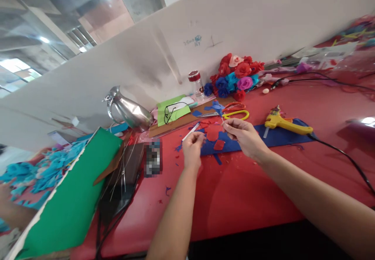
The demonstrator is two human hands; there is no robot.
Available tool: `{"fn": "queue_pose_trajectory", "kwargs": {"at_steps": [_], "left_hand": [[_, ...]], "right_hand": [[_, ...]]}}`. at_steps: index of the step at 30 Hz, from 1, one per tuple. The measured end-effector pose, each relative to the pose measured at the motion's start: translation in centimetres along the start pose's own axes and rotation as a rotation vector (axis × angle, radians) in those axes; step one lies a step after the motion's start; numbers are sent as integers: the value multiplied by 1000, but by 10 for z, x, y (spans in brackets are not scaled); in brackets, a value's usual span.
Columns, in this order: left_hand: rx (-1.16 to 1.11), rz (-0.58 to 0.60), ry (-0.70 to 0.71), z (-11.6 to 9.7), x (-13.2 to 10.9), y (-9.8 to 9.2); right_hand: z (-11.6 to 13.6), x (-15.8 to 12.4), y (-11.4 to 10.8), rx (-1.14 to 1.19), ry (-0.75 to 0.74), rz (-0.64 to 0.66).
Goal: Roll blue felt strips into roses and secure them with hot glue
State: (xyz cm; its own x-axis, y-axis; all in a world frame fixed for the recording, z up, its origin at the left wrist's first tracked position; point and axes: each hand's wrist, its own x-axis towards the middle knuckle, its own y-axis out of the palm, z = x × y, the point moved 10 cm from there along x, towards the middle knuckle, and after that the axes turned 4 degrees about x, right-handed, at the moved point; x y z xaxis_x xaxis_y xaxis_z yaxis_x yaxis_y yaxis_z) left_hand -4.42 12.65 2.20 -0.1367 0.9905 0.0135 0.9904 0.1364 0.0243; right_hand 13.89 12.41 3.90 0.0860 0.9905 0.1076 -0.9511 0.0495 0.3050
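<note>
In my right hand (244, 135) a thin stem is pinched upright between thumb and fingertips, with a small blue paper flower piece (217, 106) at its top. My left hand (193, 144) is beside it, thumb and fingers drawn together; whatever they hold, if anything, is too small to make out. Under and between the hands lie red paper petals (212, 135) on a strip of blue paper (231, 144). Just behind the right hand are scissors with yellow handles (241, 114) and a red-orange handled pair (234, 106). A white pen-like stick (190, 131) lies behind the left hand.
A yellow glue gun (288, 125) with a black cord rests at right. Paper roses (243, 70), a lidded jar (196, 84) and eyeglasses (166, 113) stand or lie behind. At left are a metal jug (129, 109), wires (123, 170), a green board (73, 197) and another person's arm (17, 213).
</note>
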Motion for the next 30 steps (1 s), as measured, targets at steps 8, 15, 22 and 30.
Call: {"fn": "queue_pose_trajectory", "kwargs": {"at_steps": [8,15,22,30], "left_hand": [[-58,266,-77,13,-32,56],[-102,11,-22,8,-20,22],[-123,9,36,3,-13,15],[-195,0,3,0,-9,11]], "right_hand": [[1,-6,12,-246,-108,59],[-2,-17,29,-428,-275,125],[7,-25,35,-475,-423,132],[13,-28,35,-457,-425,142]]}}
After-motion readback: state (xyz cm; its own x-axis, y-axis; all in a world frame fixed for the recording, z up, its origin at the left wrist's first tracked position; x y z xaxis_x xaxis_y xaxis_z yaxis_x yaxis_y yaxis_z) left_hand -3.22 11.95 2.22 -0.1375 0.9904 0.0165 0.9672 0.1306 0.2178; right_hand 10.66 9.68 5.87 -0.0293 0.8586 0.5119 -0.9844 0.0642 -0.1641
